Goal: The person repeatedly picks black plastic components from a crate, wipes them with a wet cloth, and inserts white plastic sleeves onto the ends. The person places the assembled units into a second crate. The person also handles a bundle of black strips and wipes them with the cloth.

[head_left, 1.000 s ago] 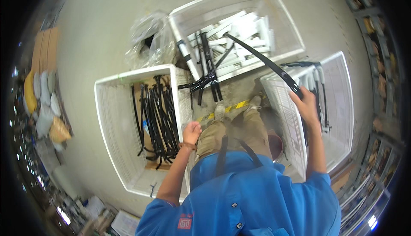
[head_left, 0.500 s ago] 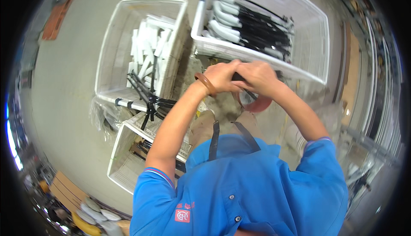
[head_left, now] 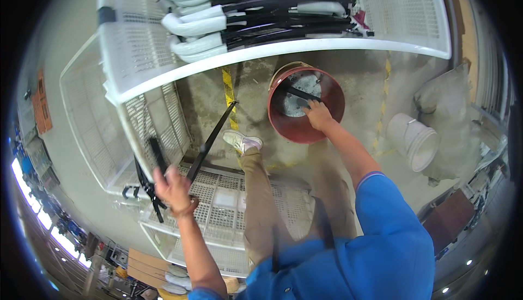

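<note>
My right hand (head_left: 317, 115) reaches into a red bucket (head_left: 278, 120) with a shallow, bubbly liquid at the bottom. Its fingers close on the end of a black strip (head_left: 297, 92) that slants down into the liquid. Far to the left, my left hand (head_left: 173, 190) is beside a bundle of black strips (head_left: 143, 172) hung over a white crate's rim. Motion smears its fingers, so their grip is unclear. A long black bar (head_left: 210, 141) leans just right of that hand, its lower part passing close behind the fingers.
Ahead, a large white crate (head_left: 261, 55) holds several black tubes with white curved ends (head_left: 196, 23). Another white mesh crate (head_left: 81, 131) stands at left, and a lower one (head_left: 218, 221) lies by my legs. A white pail (head_left: 414, 142) is at right, beside clear plastic sheeting (head_left: 449, 115).
My hands were together above the bucket around a dark piece; now they are apart. The left has swung out to the strips on the crate, and the right has gone down into the bucket.
</note>
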